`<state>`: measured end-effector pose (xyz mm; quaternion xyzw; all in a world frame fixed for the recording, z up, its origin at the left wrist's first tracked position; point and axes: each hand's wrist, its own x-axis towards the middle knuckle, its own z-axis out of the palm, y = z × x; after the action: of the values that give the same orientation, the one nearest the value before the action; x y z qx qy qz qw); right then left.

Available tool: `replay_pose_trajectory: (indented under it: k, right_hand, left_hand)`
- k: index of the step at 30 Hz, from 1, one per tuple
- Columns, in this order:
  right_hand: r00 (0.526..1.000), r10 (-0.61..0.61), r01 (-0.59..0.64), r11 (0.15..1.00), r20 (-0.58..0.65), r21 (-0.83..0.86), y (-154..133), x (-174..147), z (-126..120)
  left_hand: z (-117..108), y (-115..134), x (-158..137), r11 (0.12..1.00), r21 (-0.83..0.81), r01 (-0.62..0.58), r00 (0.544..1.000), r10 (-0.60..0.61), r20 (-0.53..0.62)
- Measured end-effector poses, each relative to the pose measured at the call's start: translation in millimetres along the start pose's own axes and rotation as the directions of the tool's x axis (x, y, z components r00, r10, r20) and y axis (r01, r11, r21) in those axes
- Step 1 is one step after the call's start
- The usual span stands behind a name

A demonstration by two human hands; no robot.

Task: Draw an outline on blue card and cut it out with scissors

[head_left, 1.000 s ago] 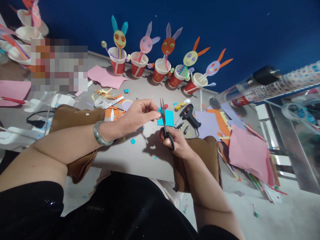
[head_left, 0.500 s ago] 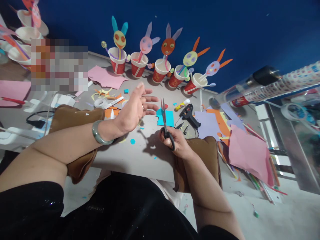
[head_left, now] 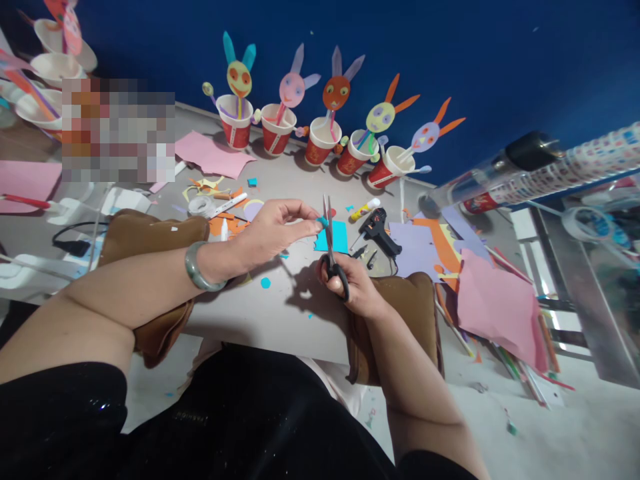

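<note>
My left hand (head_left: 280, 230) pinches a small piece of blue paper (head_left: 323, 221) between thumb and fingertips, right beside the scissor blades. In my right hand (head_left: 353, 283) is a pair of scissors (head_left: 329, 233) with black handles, its blades pointing up and slightly apart. Behind the scissors lies a larger blue paper sheet (head_left: 337, 238) on the table. A small blue cut-out (head_left: 265, 283) rests on the tabletop below my left hand. Whether the blades touch the pinched piece, I cannot tell.
Red paper cups (head_left: 324, 141) with paper rabbit figures line the back wall. To the right are a black glue gun (head_left: 381, 232), a glue stick (head_left: 365, 209), purple paper (head_left: 414, 248) and pink paper (head_left: 497, 307). Brown cushions (head_left: 155, 243) lie under both forearms. Scraps and tape (head_left: 200, 205) lie left.
My left hand was spread open and raised; it has come down and closed its fingertips on the small blue paper piece beside the blades. My right hand with the scissors has stayed put.
</note>
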<state>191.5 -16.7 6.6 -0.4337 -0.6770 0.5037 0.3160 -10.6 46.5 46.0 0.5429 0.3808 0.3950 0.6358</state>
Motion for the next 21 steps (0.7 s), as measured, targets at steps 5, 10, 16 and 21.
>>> replay_pose_trajectory:
  k: [5,10,16,21]
  right_hand:
    - [0.999,-0.031,0.031,0.999,0.025,-0.010,0.5,0.6,0.2]
    - [0.999,-0.042,0.042,0.999,0.019,-0.007,0.1,1.6,0.6]
    - [1.000,-0.020,0.020,1.000,0.005,-0.009,0.4,1.1,0.7]
    - [1.000,0.008,-0.008,1.000,-0.003,-0.012,-0.7,1.2,1.0]
  left_hand:
    - [0.3,-1.4,0.0,1.000,0.014,-0.017,1.000,0.017,-0.003]
    - [1.0,-0.8,-0.2,1.000,0.017,-0.011,1.000,0.011,-0.005]
    - [1.7,0.1,0.3,1.000,0.002,0.016,1.000,-0.015,-0.013]
    - [1.4,-1.1,0.1,1.000,0.007,0.011,1.000,-0.011,-0.010]
